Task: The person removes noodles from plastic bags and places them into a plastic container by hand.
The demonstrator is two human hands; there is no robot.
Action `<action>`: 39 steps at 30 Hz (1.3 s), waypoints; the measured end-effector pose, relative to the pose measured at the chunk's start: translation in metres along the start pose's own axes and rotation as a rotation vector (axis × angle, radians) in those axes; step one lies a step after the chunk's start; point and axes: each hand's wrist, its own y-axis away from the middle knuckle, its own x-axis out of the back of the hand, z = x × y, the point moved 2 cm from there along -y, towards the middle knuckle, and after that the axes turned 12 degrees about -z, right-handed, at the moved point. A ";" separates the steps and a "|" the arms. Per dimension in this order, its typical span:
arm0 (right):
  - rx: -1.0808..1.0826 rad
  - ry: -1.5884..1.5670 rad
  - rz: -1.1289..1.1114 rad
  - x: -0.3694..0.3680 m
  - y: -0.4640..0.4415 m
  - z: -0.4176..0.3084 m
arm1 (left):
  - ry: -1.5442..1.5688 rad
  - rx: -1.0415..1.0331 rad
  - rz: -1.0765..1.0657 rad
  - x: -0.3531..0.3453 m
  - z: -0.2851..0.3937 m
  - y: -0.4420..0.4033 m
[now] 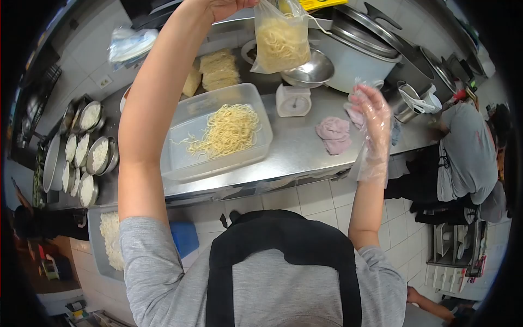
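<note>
At the top, my left hand (231, 7) pinches the upper edge of a clear plastic bag (282, 43) with pale noodles in it, held up above the counter. My right hand (370, 111), in a loose clear plastic glove, is raised at the right with its fingers apart and nothing in it. Below the bag are a metal bowl (310, 71) and a white scale (293, 101) with a dial. A clear plastic tub (190, 163) holds a heap of loose yellow noodles (231, 131). Pink cloths (334, 134) lie on the counter beside my right hand.
Metal bowls of white food (90, 116) crowd the counter's left end. Packed noodles (219, 70) sit behind the tub. A large pot (359, 54) stands at the back right. A person in grey (468, 152) bends at the far right. A blue bin (184, 238) is below.
</note>
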 end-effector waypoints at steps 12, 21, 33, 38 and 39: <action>-0.199 -0.004 -0.005 0.073 0.053 0.036 | -0.491 0.123 -0.006 -0.044 -0.108 -0.090; -0.240 -0.030 -0.124 0.067 0.046 0.063 | -0.494 0.110 -0.040 -0.081 -0.130 -0.065; -0.228 -0.046 -0.249 0.054 0.038 0.072 | -1.281 -0.100 0.050 -0.104 -0.147 -0.038; -0.256 -0.081 -0.265 0.046 0.033 0.081 | -1.322 -0.115 0.040 -0.114 -0.146 -0.032; -0.254 -0.078 -0.269 0.042 0.030 0.082 | -1.322 -0.116 0.046 -0.110 -0.152 -0.041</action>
